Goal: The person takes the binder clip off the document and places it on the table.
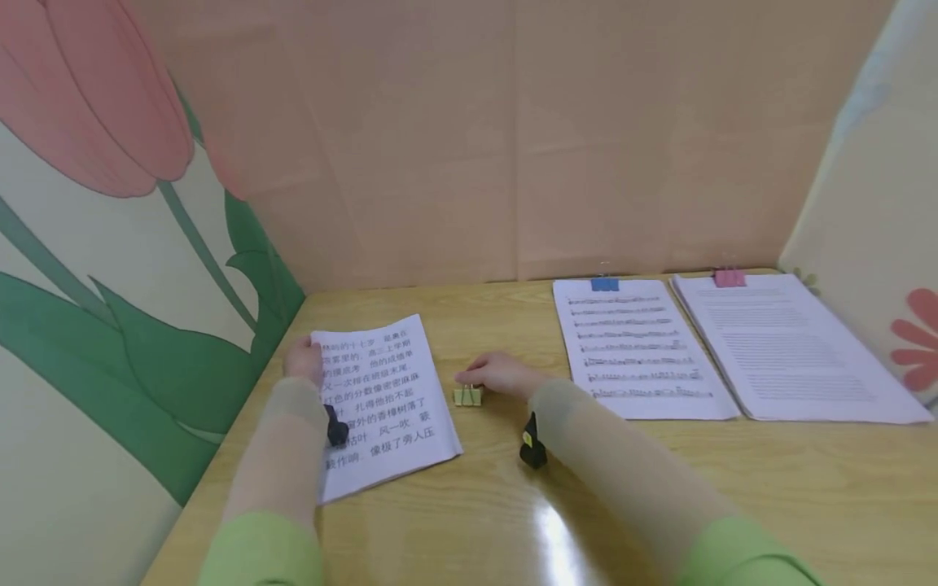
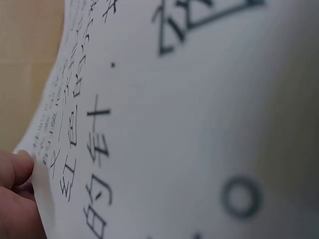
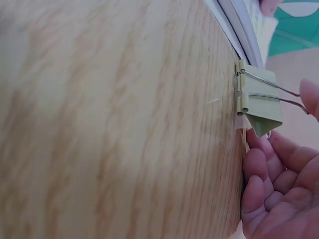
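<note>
At the left lies a stack of printed paper [image 1: 381,399] with large Chinese characters, turned a little askew on the table. My left hand [image 1: 303,358] grips its upper left edge; in the left wrist view, the thumb and fingers [image 2: 17,172] pinch the sheets, which bow upward. Just right of the stack is a yellow-green binder clip [image 1: 467,396] with silver wire handles. My right hand [image 1: 506,374] holds it by the handles. In the right wrist view, the thumb meets one handle of the clip [image 3: 261,97] and the curled fingers [image 3: 286,164] lie under the other side.
Sheet music [image 1: 633,350] under a blue binder clip [image 1: 605,284] lies right of centre. Beside it, a text stack [image 1: 791,350] bears a pink binder clip [image 1: 729,278]. A wall [image 1: 513,146] rises behind the wooden table [image 1: 454,529].
</note>
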